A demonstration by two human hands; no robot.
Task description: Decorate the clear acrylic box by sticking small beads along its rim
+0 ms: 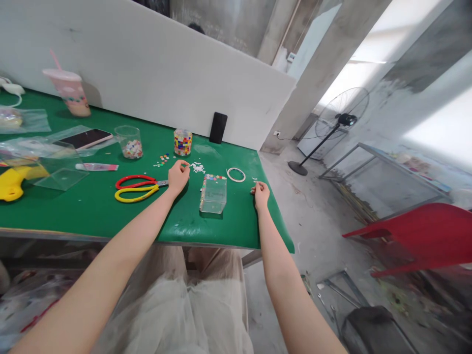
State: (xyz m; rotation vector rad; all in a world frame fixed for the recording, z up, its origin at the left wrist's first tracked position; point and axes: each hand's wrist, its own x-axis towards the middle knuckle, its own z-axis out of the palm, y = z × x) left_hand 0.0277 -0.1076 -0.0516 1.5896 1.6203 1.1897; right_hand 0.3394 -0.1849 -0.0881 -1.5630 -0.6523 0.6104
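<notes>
My left hand (178, 177) is closed in a pinch at the edge of a pile of small white pieces (198, 168); what its fingertips hold is too small to make out. Near the table's right edge, my right hand (261, 195) has its fingers pinched, beside tiny white bits (254, 179). Between the hands stands a clear square box (214, 194), with colourful small pieces along its top edge and left side. A white ring-shaped roll (236, 175) lies between the box and my right hand. Scissors (138, 188) with red and yellow handles lie by my left wrist.
Behind my left hand is a jar covered in coloured tiles (183, 142). A clear cup of small pieces (132, 147), a tube (98, 167), a phone (86, 139), a pink drink cup (72, 93) and a yellow tool (14, 183) are leftward. A black phone-like slab (218, 128) leans on the partition.
</notes>
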